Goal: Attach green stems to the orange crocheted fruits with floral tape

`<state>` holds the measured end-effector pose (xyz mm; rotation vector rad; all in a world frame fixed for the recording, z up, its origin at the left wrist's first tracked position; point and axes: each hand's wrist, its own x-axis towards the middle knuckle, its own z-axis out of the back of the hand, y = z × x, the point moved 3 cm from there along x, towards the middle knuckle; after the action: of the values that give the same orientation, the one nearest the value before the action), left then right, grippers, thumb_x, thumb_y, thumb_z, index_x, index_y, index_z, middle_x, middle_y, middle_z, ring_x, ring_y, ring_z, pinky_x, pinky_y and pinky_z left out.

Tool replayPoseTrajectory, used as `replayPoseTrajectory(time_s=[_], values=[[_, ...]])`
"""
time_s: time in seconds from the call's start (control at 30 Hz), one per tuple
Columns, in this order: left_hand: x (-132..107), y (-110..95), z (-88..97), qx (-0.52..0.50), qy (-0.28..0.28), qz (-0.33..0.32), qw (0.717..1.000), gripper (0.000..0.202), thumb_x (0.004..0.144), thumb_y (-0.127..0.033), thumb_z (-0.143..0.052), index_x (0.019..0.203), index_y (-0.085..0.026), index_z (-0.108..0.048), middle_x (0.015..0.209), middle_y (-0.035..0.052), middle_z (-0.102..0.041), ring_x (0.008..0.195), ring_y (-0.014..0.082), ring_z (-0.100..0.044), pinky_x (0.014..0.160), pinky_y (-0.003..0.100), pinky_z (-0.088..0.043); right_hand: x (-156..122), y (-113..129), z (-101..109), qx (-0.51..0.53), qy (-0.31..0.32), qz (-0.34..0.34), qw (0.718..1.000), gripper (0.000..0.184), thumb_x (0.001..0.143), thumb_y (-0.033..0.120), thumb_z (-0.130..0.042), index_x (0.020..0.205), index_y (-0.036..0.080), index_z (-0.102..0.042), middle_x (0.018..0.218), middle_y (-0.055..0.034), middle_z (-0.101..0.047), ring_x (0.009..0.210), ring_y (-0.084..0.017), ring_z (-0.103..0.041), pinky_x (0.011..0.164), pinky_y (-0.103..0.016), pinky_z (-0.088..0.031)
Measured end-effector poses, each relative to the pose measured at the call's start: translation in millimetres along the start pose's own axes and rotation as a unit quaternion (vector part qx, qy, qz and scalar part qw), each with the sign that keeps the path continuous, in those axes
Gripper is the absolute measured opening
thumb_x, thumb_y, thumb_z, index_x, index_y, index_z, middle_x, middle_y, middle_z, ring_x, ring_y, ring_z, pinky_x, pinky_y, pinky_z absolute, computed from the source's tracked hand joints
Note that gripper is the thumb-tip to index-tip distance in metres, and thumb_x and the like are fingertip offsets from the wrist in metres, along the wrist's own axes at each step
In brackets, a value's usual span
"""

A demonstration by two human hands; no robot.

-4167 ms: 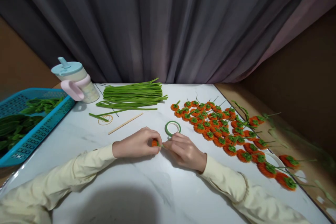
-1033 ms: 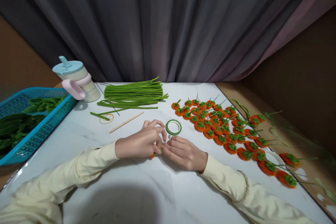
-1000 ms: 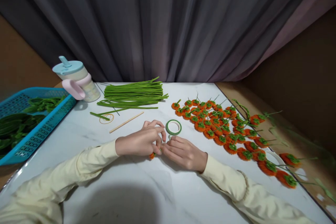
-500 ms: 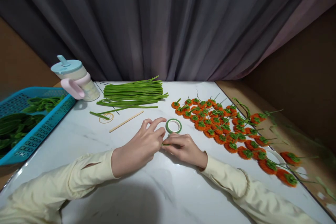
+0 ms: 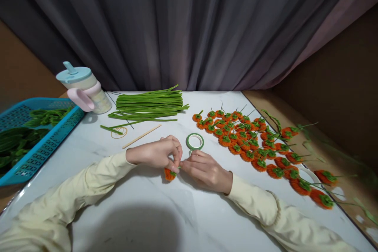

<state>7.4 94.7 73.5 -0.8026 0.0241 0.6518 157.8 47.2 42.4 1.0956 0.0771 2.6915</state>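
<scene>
My left hand (image 5: pixel 156 153) and my right hand (image 5: pixel 203 169) meet over the middle of the white marble table (image 5: pixel 132 204). Both pinch a small orange pipe-cleaner pumpkin (image 5: pixel 169 174) with a green centre and a thin green stem; the pumpkin hangs just below my left fingertips. My right fingers are closed on the stem end. A roll of green tape (image 5: pixel 195 141) lies flat just beyond my right hand.
Several finished orange pumpkins (image 5: pixel 254 149) spread over the right side. A bundle of green pipe cleaners (image 5: pixel 149 106), a wooden stick (image 5: pixel 141 136) and a rubber band (image 5: pixel 119 132) lie at the back. A blue basket (image 5: pixel 38 141) of green pieces and a lidded cup (image 5: pixel 84 90) stand left.
My left hand, spread open half a second ago, has closed on the pumpkin again and turned it downward. My right hand stayed in place on the stem.
</scene>
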Motion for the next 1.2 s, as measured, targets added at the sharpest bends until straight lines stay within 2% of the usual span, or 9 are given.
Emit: replayPoseTrajectory(time_s=[0.07,0.13,0.27,0.4,0.57,0.87,1.03,1.13,1.2], values=[[0.1,0.6,-0.2,-0.003,0.005,0.010,1.000,0.011,0.071,-0.013,-0.071,0.063,-0.019,-0.066,0.089,0.0012,-0.064,0.108,0.0227,-0.045,0.092,0.035,-0.034,-0.9,-0.8,-0.6,-0.011,0.001,0.008,1.000,0.018,0.091,0.005,-0.040,0.101,0.009,-0.054,0.075,-0.0090,-0.065,0.068,-0.016,-0.055,0.061,-0.031,-0.041],[-1.5,-0.6,-2.1,0.023,-0.015,0.021,0.999,0.011,0.071,-0.015,-0.072,0.065,-0.018,-0.064,0.091,0.0012,-0.063,0.112,0.0250,-0.042,0.094,0.040,-0.031,-2.5,-3.6,-1.5,-0.009,-0.006,-0.012,1.000,0.017,0.092,0.007,-0.041,0.100,0.009,-0.056,0.070,-0.0076,-0.064,0.064,-0.016,-0.053,0.061,-0.031,-0.041],[-9.2,-12.2,-8.7,0.132,-0.118,0.002,0.984,0.020,0.070,-0.024,-0.074,0.077,-0.016,-0.057,0.093,0.0038,-0.059,0.121,0.0311,-0.032,0.092,0.046,-0.029,-5.4,-11.9,-2.6,0.063,-0.038,-0.101,0.992,0.016,0.093,0.014,-0.044,0.095,0.011,-0.060,0.065,-0.0051,-0.059,0.059,-0.014,-0.049,0.061,-0.029,-0.042],[-15.2,-26.5,-16.4,0.242,-0.195,-0.021,0.950,0.006,0.083,-0.011,-0.055,0.079,-0.014,-0.052,0.094,0.0082,-0.056,0.125,0.0319,-0.028,0.090,0.046,-0.031,-5.7,-15.1,-3.5,0.123,-0.056,-0.158,0.978,0.015,0.093,0.018,-0.048,0.091,0.012,-0.062,0.065,-0.0049,-0.059,0.060,-0.013,-0.051,0.064,-0.030,-0.045],[-15.3,-31.6,-18.6,0.261,-0.212,-0.039,0.941,0.018,0.082,-0.001,-0.044,0.073,-0.014,-0.053,0.085,0.0082,-0.057,0.124,0.0320,-0.032,0.088,0.046,-0.031,-5.2,-14.0,-3.5,0.133,-0.057,-0.160,0.976,0.015,0.093,0.017,-0.048,0.092,0.012,-0.062,0.068,-0.0066,-0.062,0.063,-0.014,-0.053,0.065,-0.031,-0.046],[-13.8,-26.8,-13.8,0.185,-0.181,-0.037,0.965,0.019,0.075,0.001,-0.052,0.063,-0.014,-0.054,0.074,0.0044,-0.059,0.116,0.0286,-0.039,0.086,0.043,-0.029,-3.0,-10.6,-2.3,0.094,-0.015,-0.103,0.990,0.019,0.092,0.010,-0.040,0.096,0.011,-0.058,0.071,-0.0077,-0.060,0.066,-0.015,-0.051,0.064,-0.031,-0.045],[-2.3,-1.0,-10.4,0.043,-0.122,0.016,0.991,0.016,0.069,-0.012,-0.069,0.056,-0.016,-0.061,0.068,0.0012,-0.062,0.103,0.0244,-0.048,0.086,0.038,-0.033,-0.2,-2.3,-0.4,-0.024,0.021,0.004,0.999,0.020,0.090,0.004,-0.039,0.102,0.005,-0.055,0.074,-0.0109,-0.063,0.071,-0.018,-0.053,0.066,-0.034,-0.046],[5.1,13.7,-9.4,-0.076,-0.047,0.037,0.995,0.010,0.069,-0.025,-0.071,0.063,-0.017,-0.068,0.071,0.0019,-0.064,0.089,0.0205,-0.055,0.082,0.031,-0.039,-1.4,-1.4,1.0,-0.072,0.026,0.037,0.996,0.018,0.089,0.004,-0.044,0.104,0.003,-0.053,0.079,-0.0125,-0.063,0.073,-0.019,-0.056,0.068,-0.035,-0.046],[7.0,17.2,-9.8,-0.111,-0.019,0.046,0.993,0.014,0.071,-0.029,-0.069,0.068,-0.016,-0.070,0.072,0.0026,-0.064,0.084,0.0192,-0.057,0.079,0.029,-0.041,-2.7,-2.3,1.0,-0.081,0.024,0.041,0.996,0.018,0.088,0.003,-0.046,0.106,0.003,-0.052,0.080,-0.0132,-0.062,0.072,-0.019,-0.057,0.068,-0.035,-0.046]])
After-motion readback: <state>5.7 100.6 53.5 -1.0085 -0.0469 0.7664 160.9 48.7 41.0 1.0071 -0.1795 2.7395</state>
